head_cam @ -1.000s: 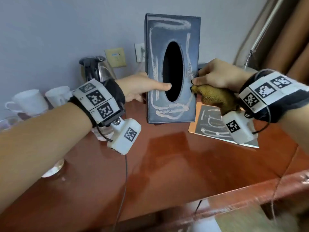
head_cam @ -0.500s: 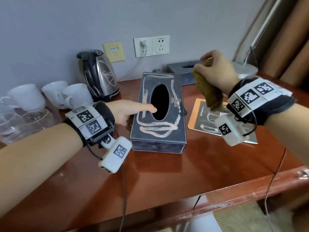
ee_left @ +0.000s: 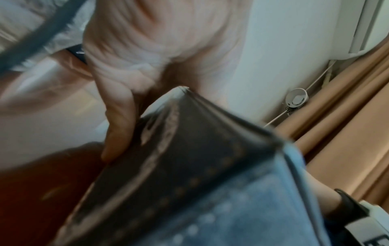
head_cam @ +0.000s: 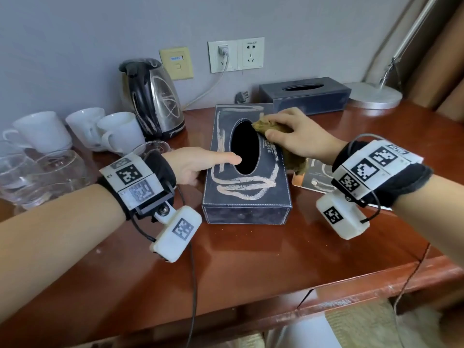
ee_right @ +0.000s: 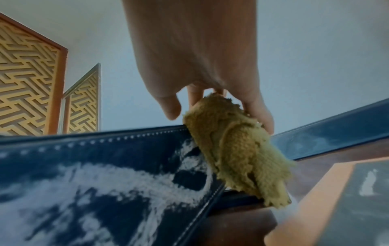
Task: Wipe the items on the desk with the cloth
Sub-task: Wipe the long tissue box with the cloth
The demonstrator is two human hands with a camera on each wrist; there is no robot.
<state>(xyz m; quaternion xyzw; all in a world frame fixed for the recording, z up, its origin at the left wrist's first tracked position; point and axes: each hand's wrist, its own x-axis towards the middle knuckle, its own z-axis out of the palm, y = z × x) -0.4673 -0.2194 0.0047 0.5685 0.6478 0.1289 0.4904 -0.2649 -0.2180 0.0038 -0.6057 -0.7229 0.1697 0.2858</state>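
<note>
Cloth on the streaked tissue box

On the desk [head_cam: 251, 267], the left hand [head_cam: 198, 164] is gripping the tissue box [head_cam: 247, 187], thumb lying on top, while the right hand [head_cam: 298, 136] is clutching the cloth [head_cam: 271, 128] against its far right top.

Two tissue boxes [head_cam: 247, 169], three cups [head_cam: 42, 130], one kettle [head_cam: 153, 96]

Dark navy tissue box [head_cam: 247, 182] with white smears, olive-yellow cloth [head_cam: 272, 128], glossy reddish-brown desk [head_cam: 251, 267], white cups [head_cam: 120, 133]
</note>
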